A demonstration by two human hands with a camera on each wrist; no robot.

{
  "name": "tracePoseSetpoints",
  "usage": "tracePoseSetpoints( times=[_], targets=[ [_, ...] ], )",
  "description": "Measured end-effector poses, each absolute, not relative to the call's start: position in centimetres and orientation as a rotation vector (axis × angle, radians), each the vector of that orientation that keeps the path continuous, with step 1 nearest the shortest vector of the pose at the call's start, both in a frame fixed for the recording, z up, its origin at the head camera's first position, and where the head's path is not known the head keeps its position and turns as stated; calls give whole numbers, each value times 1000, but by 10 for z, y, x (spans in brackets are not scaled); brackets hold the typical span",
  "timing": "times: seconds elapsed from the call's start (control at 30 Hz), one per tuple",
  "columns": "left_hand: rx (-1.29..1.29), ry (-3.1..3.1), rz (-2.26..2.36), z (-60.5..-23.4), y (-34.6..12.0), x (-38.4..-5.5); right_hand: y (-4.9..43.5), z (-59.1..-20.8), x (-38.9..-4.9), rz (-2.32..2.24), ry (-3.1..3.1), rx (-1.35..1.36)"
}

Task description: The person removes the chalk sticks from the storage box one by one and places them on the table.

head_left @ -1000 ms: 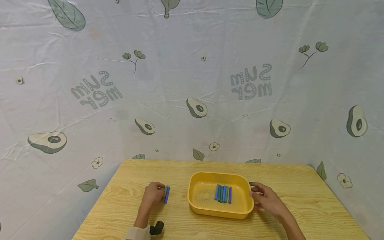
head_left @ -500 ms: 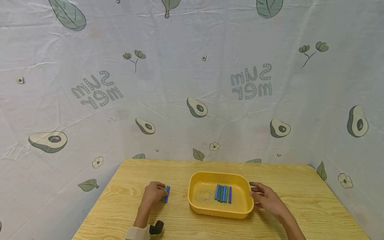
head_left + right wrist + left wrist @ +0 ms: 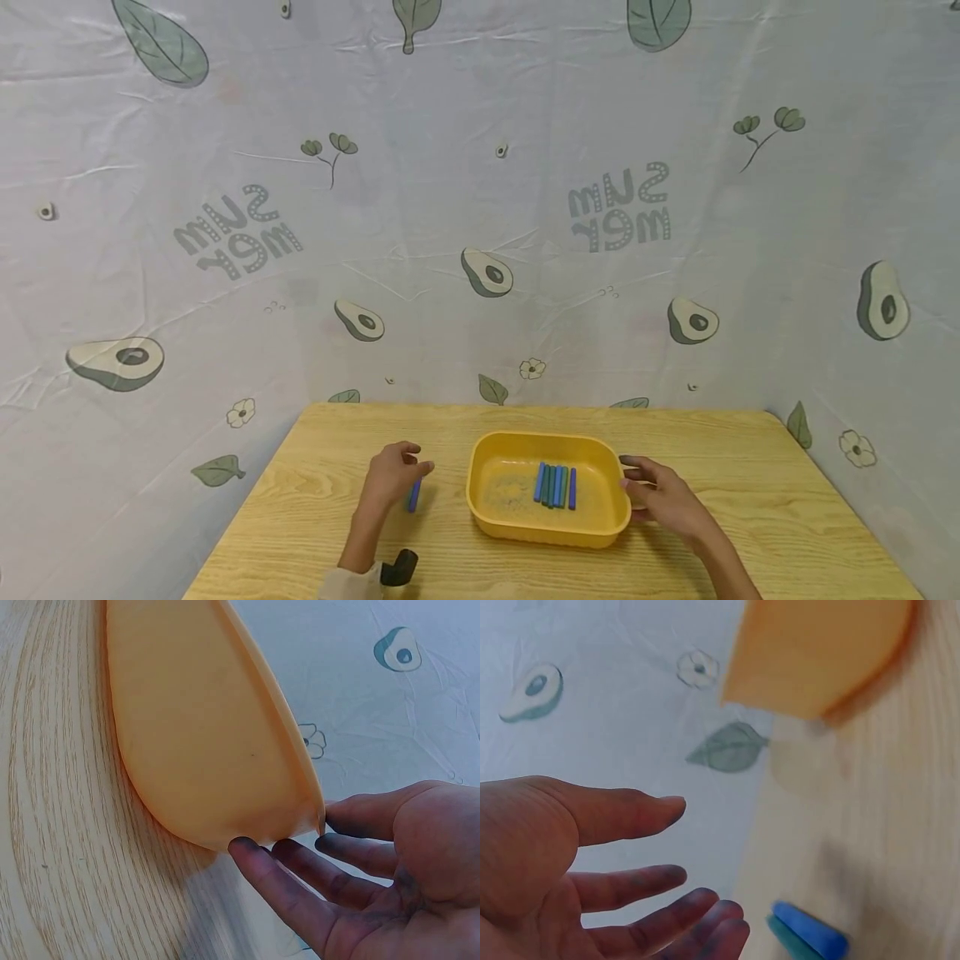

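Note:
My left hand [image 3: 393, 475] hovers over the left part of the table, its fingers apart and nothing between thumb and fingertips. Just below it lie a blue chalk stick [image 3: 814, 931] and a green chalk stick [image 3: 789, 939] side by side; the head view shows only the blue one, partly covered by the hand. At the right end of a yellow plastic tray [image 3: 547, 533], my right hand [image 3: 667, 504] holds the rim, thumb at the edge and fingers against the outer wall. Inside the tray lies a row of several blue, green and violet chalk sticks [image 3: 555, 486].
The tray stands on a light wood table [image 3: 360, 429], right of the left hand. Dark dust marks its floor. A patterned white sheet [image 3: 420, 208] hangs behind and beside the table. A black device [image 3: 400, 567] sits on the left wrist.
My left hand has lifted off the chalk sticks and its fingers have spread. The head view has shifted slightly. The right hand stays at the tray, which has not moved.

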State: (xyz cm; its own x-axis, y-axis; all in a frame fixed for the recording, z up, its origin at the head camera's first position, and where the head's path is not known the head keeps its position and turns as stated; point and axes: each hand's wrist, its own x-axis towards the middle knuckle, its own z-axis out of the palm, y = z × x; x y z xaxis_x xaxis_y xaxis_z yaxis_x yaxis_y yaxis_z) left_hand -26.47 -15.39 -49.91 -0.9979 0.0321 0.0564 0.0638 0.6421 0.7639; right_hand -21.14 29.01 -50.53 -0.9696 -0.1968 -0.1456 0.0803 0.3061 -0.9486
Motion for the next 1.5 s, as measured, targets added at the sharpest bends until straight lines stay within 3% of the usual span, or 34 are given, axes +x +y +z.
tracePoseSetpoints(
  times=[0.7,1.1,1.5],
  targets=[
    [-364,-2744,-1664,-451,-67,-270,294,-508,-211,-1742,2333,-119],
    [-413,-2796,-1856,-464,-21,-273,291,-506,-213,-1726,2364,-97],
    [-254,-2937,-1782,-479,8,-281,290,-506,-214,-1724,2361,-65]
  ],
)
